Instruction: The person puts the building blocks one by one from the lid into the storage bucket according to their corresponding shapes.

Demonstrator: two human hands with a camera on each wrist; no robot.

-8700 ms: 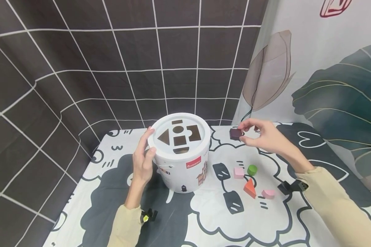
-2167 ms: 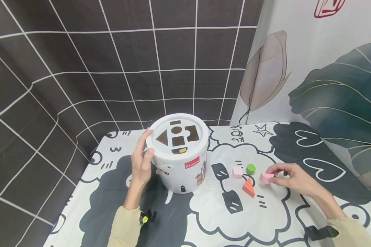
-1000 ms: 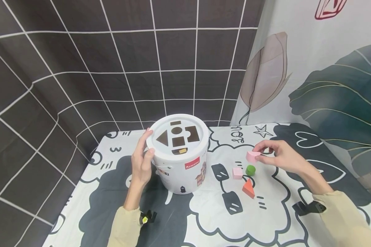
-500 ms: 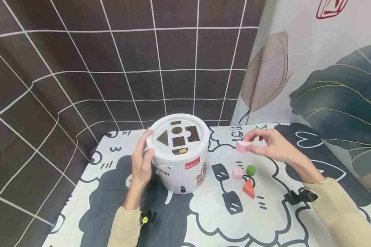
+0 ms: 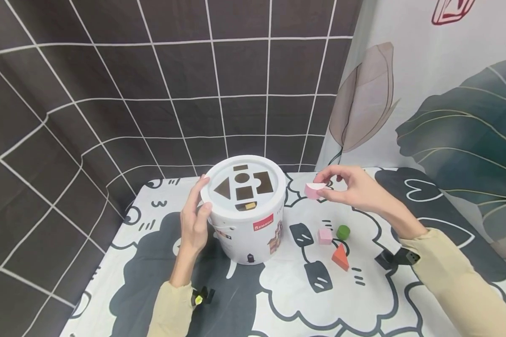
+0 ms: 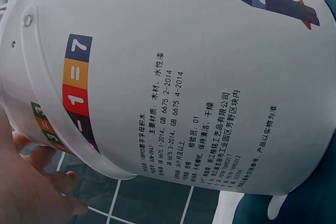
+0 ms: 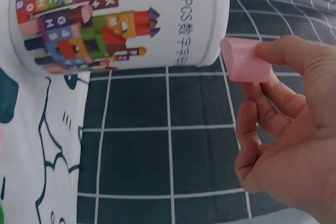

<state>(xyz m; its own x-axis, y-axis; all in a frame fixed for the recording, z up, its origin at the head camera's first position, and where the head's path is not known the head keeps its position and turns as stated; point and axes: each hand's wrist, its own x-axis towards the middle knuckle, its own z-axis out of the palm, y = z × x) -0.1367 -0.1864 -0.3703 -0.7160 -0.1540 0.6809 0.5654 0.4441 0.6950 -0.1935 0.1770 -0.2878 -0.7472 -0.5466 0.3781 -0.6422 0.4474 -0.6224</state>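
A white bucket (image 5: 253, 243) stands on the table, its white lid (image 5: 212, 199) cut with several shaped holes. My left hand (image 5: 194, 222) rests against its left side, with thumb and fingertips at the lid's rim; the left wrist view shows loosely bent fingers (image 6: 63, 181). My right hand (image 5: 356, 189) pinches a pink half-round block (image 5: 313, 191) between thumb and fingers. The block is in the air, right of the bucket and apart from it. In the right wrist view, its curved pink side (image 7: 244, 59) shows near the bucket's rim.
On the patterned cloth (image 5: 295, 299), right of the bucket, lie a pink square block (image 5: 325, 236), a green cylinder (image 5: 343, 232) and an orange triangular block (image 5: 340, 257). A yellow block (image 5: 250, 206) shows through the lid's front hole. A dark grid-patterned curtain (image 5: 244, 70) hangs behind.
A dark block held earlier is out of sight. My right hand has picked the pink half-round block off the cloth and carried it up and left, near the bucket. The left hand stays.
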